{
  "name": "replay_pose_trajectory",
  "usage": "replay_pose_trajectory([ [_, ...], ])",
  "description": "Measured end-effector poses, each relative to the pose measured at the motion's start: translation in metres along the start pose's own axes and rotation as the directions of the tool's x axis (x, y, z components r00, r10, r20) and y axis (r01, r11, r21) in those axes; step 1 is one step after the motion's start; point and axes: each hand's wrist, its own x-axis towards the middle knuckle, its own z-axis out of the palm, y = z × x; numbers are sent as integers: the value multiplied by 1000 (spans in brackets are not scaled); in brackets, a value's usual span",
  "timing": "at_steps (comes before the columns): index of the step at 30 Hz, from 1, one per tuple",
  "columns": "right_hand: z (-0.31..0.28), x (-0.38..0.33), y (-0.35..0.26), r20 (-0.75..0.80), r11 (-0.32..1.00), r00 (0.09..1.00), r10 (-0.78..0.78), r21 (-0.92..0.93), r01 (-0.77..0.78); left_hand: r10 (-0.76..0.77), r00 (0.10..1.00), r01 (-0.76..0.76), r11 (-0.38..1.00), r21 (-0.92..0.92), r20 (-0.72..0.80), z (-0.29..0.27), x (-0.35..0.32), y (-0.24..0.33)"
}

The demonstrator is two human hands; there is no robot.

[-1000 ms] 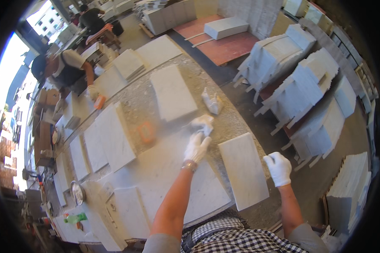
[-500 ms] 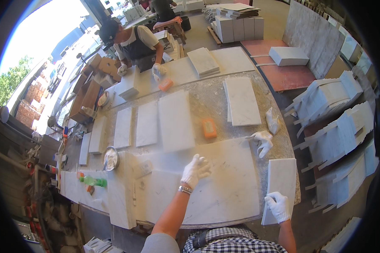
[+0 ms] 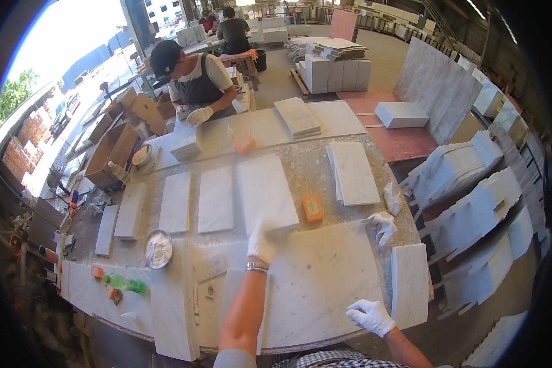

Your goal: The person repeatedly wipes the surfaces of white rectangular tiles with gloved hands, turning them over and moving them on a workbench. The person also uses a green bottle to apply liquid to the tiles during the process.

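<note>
Left hand (image 3: 261, 243), white glove, metal bracelet at wrist, reaching to 12 o'clock over large marble slab (image 3: 325, 288); fingers spread, palm down at far edge of slab where it meets white tile (image 3: 267, 191), gripping nothing. Right hand (image 3: 369, 315), also gloved, at 4 o'clock from left, resting on near edge of same slab, fingers loosely curled, nothing clamped; whether thumb hooks under the edge, cannot tell. Slab lying flat at centre of speckled workbench (image 3: 306, 168), near edge toward body. Orange sanding block (image 3: 313, 209) at 1 o'clock from left hand, just beyond slab's far edge. Spare white gloves (image 3: 383, 224) crumpled at 2 o'clock, at slab's far right corner. Narrow marble piece (image 3: 410, 284) just beside slab at 3 o'clock. Stacked tiles (image 3: 352, 173) further out at 1 o'clock. Row of smaller tiles (image 3: 176, 201) at 10 o'clock; round dish of white paste (image 3: 158, 248) at 9 o'clock, near slab's left side. Green bottle (image 3: 124, 283) at 8 o'clock, well apart. Co-worker (image 3: 193, 76) in dark cap at 11 o'clock across bench, gloved hands on small marble block (image 3: 186, 142).
</note>
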Motion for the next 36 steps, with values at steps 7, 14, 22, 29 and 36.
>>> replay_pose_trajectory([
  [7,33,-5,6,2,864,1000,-5,503,4,79,996,-60,928,368,-39,16,-88,13],
  [14,68,40,9,-84,369,996,8,926,75,-312,947,309,822,478,-75,-58,-273,-36],
  [22,113,41,42,-31,522,995,96,853,-23,-620,785,359,456,815,2,-124,-344,-63],
  [29,140,73,36,47,612,995,87,786,-91,-797,581,768,603,-214,-163,-150,-348,-84],
  [36,129,65,-25,27,971,971,236,-36,-235,-735,653,727,676,-123,-183,-166,-351,-85],
])
